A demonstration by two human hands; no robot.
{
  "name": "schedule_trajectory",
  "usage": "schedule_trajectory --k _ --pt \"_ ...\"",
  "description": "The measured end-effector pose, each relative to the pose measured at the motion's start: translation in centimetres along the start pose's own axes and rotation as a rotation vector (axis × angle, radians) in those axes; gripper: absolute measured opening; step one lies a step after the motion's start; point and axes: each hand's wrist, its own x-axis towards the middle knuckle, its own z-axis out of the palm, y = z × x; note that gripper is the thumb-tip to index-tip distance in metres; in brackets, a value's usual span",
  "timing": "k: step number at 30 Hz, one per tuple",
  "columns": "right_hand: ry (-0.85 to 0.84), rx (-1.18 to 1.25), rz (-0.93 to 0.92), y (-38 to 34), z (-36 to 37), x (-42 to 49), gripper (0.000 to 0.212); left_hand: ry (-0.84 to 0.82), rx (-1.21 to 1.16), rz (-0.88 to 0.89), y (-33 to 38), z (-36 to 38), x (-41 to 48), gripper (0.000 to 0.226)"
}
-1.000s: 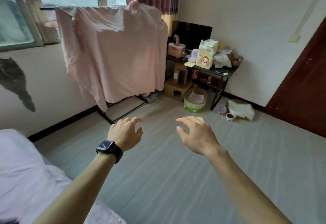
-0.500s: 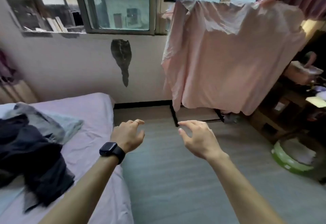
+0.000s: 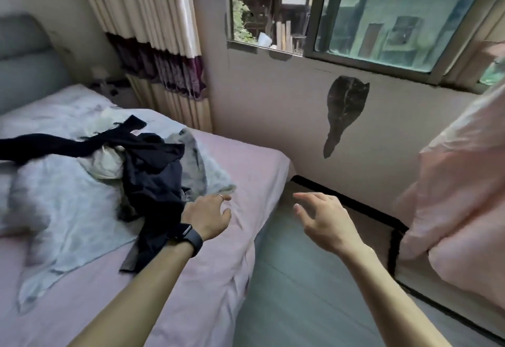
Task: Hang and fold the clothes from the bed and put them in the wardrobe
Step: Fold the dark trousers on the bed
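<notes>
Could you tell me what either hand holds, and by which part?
Nothing: the left hand and right hand are both empty, fingers loosely spread.

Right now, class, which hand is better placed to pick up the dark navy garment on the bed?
Left hand: it is over the pink-sheeted bed, right beside the dark navy garment. The right hand is over the grey floor, farther away. Both hold nothing.

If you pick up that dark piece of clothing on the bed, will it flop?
Probably floppy: the dark garment lies crumpled over the pale clothes. It looks thin, so likely light. Its long strip may trail behind.
</notes>
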Motion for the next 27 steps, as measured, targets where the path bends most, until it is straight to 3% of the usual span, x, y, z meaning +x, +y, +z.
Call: schedule_trajectory --k 5,13,22,27 --pt "-0.161 -0.007 -0.256 -1.0 1.3 10.5 0.040 0.059 -0.064 -0.307 -2.5 -1.0 3.2 0.040" --pt "-0.335 -0.047 -0.549 -6.3 5.7 24.9 0.042 0.114 -0.130 -0.650 -9.1 -2.0 6.8 0.041" --pt "-0.515 -0.113 -0.652 -12.8 15.8 39.4 0.047 0.007 -0.223 -0.869 -18.8 1.1 16.7 0.041" --pt "-0.685 -0.194 -0.653 -13.6 24.3 44.8 0.051 -0.093 -0.324 -1.026 -21.6 6.4 21.3 0.051"
